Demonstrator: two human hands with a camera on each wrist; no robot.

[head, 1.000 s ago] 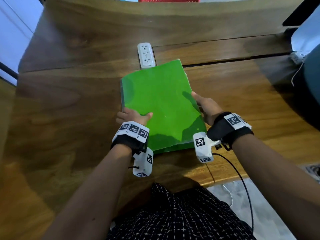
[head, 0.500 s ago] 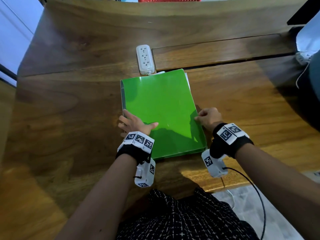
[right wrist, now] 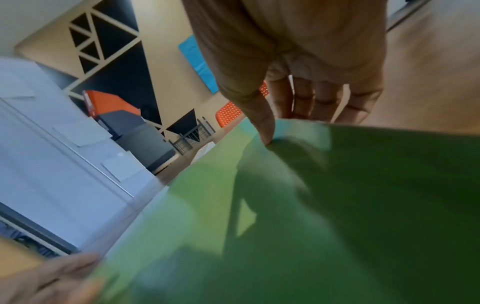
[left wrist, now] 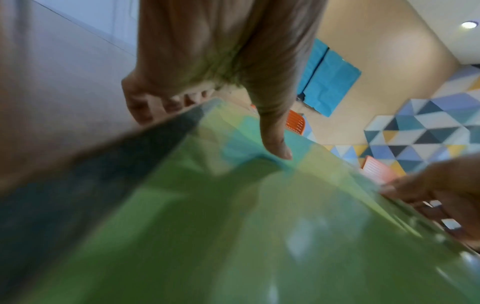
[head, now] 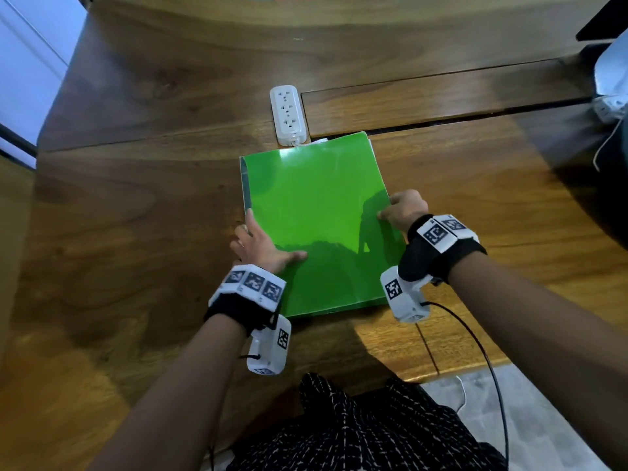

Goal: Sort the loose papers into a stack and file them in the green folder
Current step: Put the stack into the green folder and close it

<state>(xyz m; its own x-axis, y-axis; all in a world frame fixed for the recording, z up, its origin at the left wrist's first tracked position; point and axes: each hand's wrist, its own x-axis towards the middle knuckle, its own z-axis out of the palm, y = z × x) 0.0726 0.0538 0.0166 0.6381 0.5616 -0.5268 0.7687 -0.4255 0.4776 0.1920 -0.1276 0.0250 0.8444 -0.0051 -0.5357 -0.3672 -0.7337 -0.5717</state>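
Observation:
The green folder (head: 316, 212) lies closed and flat on the wooden table (head: 136, 215), in front of me. Thin white paper edges (head: 371, 147) peek out along its far right side. My left hand (head: 258, 243) is at the folder's left spine edge, with the fingers stretched out beside it and the thumb resting on the cover. In the left wrist view that thumb (left wrist: 275, 144) presses on the green folder (left wrist: 233, 226). My right hand (head: 404, 209) holds the right edge, fingers curled at the rim. Its thumb (right wrist: 265, 131) sits on the cover (right wrist: 337, 205).
A white power strip (head: 288, 112) lies just beyond the folder's far edge. A dark bag with something white (head: 611, 96) sits at the far right. The table's front edge (head: 458, 372) is close to my body, and a black cable (head: 475, 341) hangs over it.
The folder, which overlapped the power strip's near end, has come down flat just short of it. My right fingers have curled at the edge; my left fingers have spread out along the spine.

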